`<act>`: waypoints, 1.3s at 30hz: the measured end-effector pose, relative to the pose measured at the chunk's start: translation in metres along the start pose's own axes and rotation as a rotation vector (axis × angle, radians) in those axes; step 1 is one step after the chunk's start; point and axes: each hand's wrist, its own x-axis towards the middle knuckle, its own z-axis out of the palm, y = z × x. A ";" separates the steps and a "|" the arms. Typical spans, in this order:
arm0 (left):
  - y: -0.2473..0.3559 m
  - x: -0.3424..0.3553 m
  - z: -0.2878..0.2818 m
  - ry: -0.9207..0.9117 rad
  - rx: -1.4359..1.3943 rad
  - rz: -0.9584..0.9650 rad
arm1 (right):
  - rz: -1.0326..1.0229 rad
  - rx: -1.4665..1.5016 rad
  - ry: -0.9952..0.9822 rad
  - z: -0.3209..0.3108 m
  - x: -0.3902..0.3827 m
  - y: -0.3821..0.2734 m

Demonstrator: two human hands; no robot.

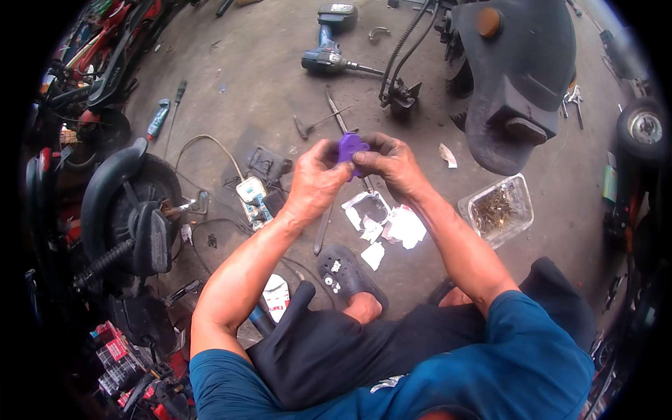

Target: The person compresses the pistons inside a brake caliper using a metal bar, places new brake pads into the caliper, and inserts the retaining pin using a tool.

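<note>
A small purple piece (350,145) with rounded lobes is held up between my two hands, above the floor; its kind is not clear. My left hand (315,176) grips its left and lower edge, the thumb pressed on it. My right hand (393,165) pinches the right side with thumb and fingers, dark smudges on the fingertips. Behind and below the hands lies a long metal bar (334,105) on the floor. Just under my wrists rest an opened white packet (366,210) and torn white paper scraps (406,227).
A blue cordless impact driver (326,54) lies ahead, near a large black fender (514,77). A clear plastic tub (516,217) of small hardware stands right. On the left are a power strip (253,199), a screwdriver (180,98) and a wheel assembly (133,189).
</note>
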 end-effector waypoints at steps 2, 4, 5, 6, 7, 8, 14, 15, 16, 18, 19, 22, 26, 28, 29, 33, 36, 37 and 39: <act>0.009 0.001 0.000 -0.009 -0.006 -0.004 | -0.058 -0.045 0.023 0.001 -0.001 -0.001; 0.016 0.002 -0.001 -0.019 -0.013 -0.007 | -0.087 -0.038 0.028 0.001 -0.003 -0.004; 0.018 0.002 -0.002 -0.046 -0.050 -0.029 | -0.087 -0.039 0.028 0.000 -0.003 -0.004; 0.019 0.002 -0.003 -0.073 -0.086 -0.051 | -0.087 -0.033 0.015 -0.002 -0.002 -0.003; 0.019 0.003 -0.004 -0.075 -0.088 -0.048 | -0.090 -0.029 0.003 -0.003 -0.001 -0.003; 0.019 0.003 -0.003 -0.072 -0.004 -0.041 | -0.092 -0.032 0.005 -0.003 -0.001 -0.003; 0.015 -0.006 -0.001 -0.069 0.129 -0.055 | 0.080 -0.004 -0.228 -0.020 -0.002 0.003; 0.008 -0.004 -0.002 -0.079 0.111 -0.057 | 0.076 0.054 -0.208 -0.025 -0.002 0.001; 0.004 -0.005 -0.004 -0.086 0.098 -0.060 | 0.075 0.053 -0.206 -0.036 0.001 0.005; 0.002 -0.005 -0.007 -0.051 0.098 -0.076 | -0.008 0.250 0.406 -0.074 0.025 0.021; 0.000 -0.008 -0.010 -0.011 0.100 -0.100 | 0.020 0.076 0.613 -0.086 0.034 0.027; -0.003 -0.013 -0.017 0.018 0.103 -0.159 | -0.169 -0.402 0.854 -0.132 0.077 0.053; -0.015 -0.007 -0.006 -0.014 0.020 -0.103 | -0.525 -0.516 0.763 -0.213 0.134 0.062; -0.015 -0.018 -0.016 0.031 -0.022 -0.146 | -0.528 -0.060 0.682 -0.177 0.146 0.050; -0.010 -0.019 -0.014 0.029 -0.023 -0.162 | -0.478 -0.273 0.570 -0.197 0.144 0.042; -0.016 -0.004 -0.024 0.166 -0.092 -0.189 | -0.391 -0.678 0.423 -0.177 0.122 0.027; -0.026 0.048 -0.016 0.284 -0.153 -0.087 | -0.155 -0.696 0.357 -0.132 0.091 -0.009; -0.025 0.065 -0.011 0.345 -0.310 -0.044 | -0.045 -0.622 0.306 -0.122 0.085 -0.014; -0.024 0.087 0.001 0.406 -0.464 0.006 | -0.352 -0.724 0.233 -0.109 0.084 -0.014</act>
